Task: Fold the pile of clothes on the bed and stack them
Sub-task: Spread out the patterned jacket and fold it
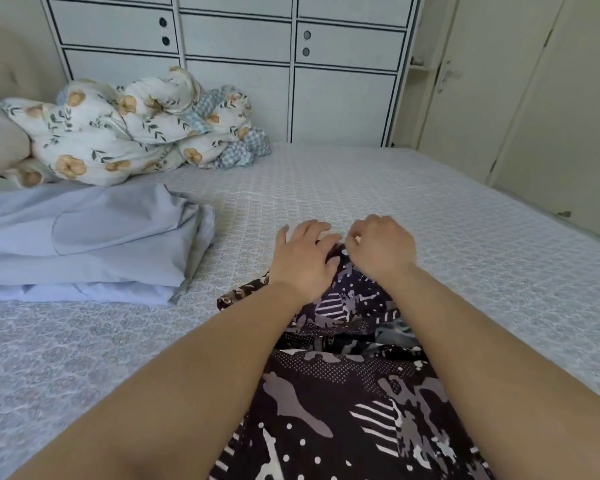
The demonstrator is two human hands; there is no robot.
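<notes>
At centre frame my left hand [302, 258] lies flat, fingers straight, on the dark patterned garment [343, 393]; my right hand [383, 249] pinches its far edge. Folded blue clothes [94, 237] sit left; fingertips partly hidden.

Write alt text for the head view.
Both hands work the far edge of a dark patterned garment on a bed: the left hand lies flat on it, the right hand pinches it. Folded pale blue clothes sit left.
</notes>
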